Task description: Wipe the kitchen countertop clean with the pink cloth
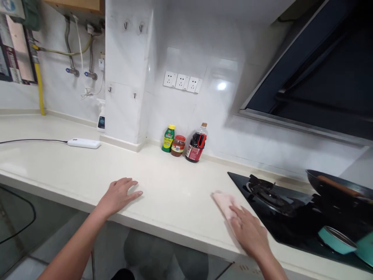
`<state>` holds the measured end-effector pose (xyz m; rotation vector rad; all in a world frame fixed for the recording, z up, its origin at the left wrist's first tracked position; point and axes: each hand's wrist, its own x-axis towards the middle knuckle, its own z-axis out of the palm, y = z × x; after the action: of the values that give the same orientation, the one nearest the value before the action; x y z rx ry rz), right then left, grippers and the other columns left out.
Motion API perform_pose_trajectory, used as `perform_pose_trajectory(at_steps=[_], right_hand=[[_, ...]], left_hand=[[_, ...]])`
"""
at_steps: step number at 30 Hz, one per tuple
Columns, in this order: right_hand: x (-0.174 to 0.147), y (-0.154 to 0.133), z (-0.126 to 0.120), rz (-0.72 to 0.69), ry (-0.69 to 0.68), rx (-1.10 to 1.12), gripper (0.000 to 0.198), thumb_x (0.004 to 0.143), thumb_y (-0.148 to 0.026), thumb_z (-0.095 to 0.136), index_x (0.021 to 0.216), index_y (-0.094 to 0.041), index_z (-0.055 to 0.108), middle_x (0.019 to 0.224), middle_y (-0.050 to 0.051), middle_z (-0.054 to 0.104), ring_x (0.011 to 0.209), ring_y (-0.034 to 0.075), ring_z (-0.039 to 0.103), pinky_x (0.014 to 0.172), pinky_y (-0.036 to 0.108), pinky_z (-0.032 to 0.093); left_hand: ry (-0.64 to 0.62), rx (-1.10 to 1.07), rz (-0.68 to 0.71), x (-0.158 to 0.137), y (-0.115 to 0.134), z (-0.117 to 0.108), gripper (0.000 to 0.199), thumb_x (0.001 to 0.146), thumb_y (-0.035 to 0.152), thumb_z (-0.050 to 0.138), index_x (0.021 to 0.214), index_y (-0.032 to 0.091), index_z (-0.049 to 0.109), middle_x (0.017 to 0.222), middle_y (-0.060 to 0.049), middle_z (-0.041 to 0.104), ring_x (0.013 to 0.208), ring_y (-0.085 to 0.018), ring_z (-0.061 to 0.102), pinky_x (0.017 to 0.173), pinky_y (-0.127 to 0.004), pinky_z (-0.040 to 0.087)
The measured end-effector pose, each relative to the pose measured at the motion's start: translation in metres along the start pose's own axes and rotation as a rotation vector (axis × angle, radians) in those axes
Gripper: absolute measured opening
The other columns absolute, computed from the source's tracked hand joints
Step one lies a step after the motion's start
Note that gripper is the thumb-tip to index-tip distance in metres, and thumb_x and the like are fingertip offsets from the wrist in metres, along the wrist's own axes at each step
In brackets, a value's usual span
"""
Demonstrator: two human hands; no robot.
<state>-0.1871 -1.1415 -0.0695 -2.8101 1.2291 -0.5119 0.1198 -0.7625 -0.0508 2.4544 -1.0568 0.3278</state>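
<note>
My left hand (121, 195) rests at the front of the pale countertop (163, 182), fingers spread and holding nothing. Over on the right, my right hand (247, 228) presses down on a folded light pink cloth (223, 202), which lies flat on the counter just left of the black gas hob (279, 221). Part of the cloth is hidden under my palm and fingers.
Against the wall stand a green bottle with a yellow cap (168, 139), a red-lidded jar (178, 146) and a large dark sauce bottle (197, 144). A wok (335, 190) and a turquoise pot (337, 240) sit on the hob. A white power strip (84, 143) lies left.
</note>
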Motion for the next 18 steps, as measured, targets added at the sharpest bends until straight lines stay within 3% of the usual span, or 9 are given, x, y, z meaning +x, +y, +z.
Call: perform_pose_trajectory(at_steps=[3, 6, 10, 13, 15, 18], right_hand=[[0.012, -0.005, -0.009, 0.14, -0.018, -0.084, 0.054, 0.095, -0.037, 0.029, 0.142, -0.027, 0.056, 0.154, 0.014, 0.044, 0.133, 0.041, 0.046, 0.099, 0.059, 0.043], [0.014, -0.062, -0.013, 0.097, -0.099, -0.1, 0.054, 0.096, -0.031, 0.029, 0.142, -0.02, 0.054, 0.155, 0.021, 0.039, 0.131, 0.043, 0.047, 0.098, 0.061, 0.04], [0.004, -0.16, -0.007, -0.12, -0.149, -0.031, 0.049, 0.096, -0.035, 0.039, 0.142, -0.027, 0.054, 0.159, 0.017, 0.035, 0.135, 0.039, 0.044, 0.102, 0.057, 0.037], [-0.008, -0.208, -0.004, -0.338, -0.172, 0.056, 0.049, 0.094, -0.038, 0.045, 0.142, -0.029, 0.053, 0.161, 0.013, 0.034, 0.137, 0.037, 0.041, 0.105, 0.055, 0.035], [-0.014, -0.218, -0.005, -0.524, -0.187, 0.129, 0.049, 0.092, -0.037, 0.048, 0.141, -0.031, 0.054, 0.161, 0.011, 0.035, 0.138, 0.035, 0.039, 0.106, 0.054, 0.034], [-0.009, -0.2, -0.007, -0.681, -0.207, 0.159, 0.05, 0.09, -0.033, 0.049, 0.139, -0.036, 0.055, 0.158, 0.007, 0.04, 0.138, 0.031, 0.04, 0.106, 0.05, 0.036]], left_hand=[[-0.002, 0.019, 0.018, -0.001, 0.001, 0.0, 0.057, 0.093, 0.063, 0.049, 0.13, 0.023, 0.065, 0.146, -0.014, 0.059, 0.14, -0.031, 0.047, 0.113, -0.049, 0.034], [-0.008, 0.037, 0.018, -0.002, 0.002, -0.001, 0.057, 0.094, 0.061, 0.05, 0.131, 0.021, 0.065, 0.146, -0.015, 0.058, 0.141, -0.032, 0.046, 0.113, -0.049, 0.033], [-0.019, 0.04, 0.009, -0.003, 0.004, -0.002, 0.056, 0.095, 0.061, 0.05, 0.131, 0.021, 0.065, 0.146, -0.015, 0.058, 0.141, -0.033, 0.046, 0.113, -0.049, 0.033], [0.004, 0.042, 0.003, -0.004, 0.005, -0.001, 0.054, 0.095, 0.059, 0.051, 0.129, 0.021, 0.066, 0.145, -0.014, 0.059, 0.14, -0.033, 0.047, 0.113, -0.048, 0.034], [0.023, 0.041, 0.006, -0.005, 0.004, 0.0, 0.053, 0.094, 0.059, 0.052, 0.128, 0.021, 0.067, 0.144, -0.015, 0.06, 0.139, -0.033, 0.048, 0.112, -0.048, 0.036], [0.027, 0.036, 0.025, -0.008, 0.004, -0.001, 0.051, 0.095, 0.059, 0.053, 0.128, 0.023, 0.067, 0.143, -0.014, 0.06, 0.139, -0.033, 0.049, 0.111, -0.048, 0.037]])
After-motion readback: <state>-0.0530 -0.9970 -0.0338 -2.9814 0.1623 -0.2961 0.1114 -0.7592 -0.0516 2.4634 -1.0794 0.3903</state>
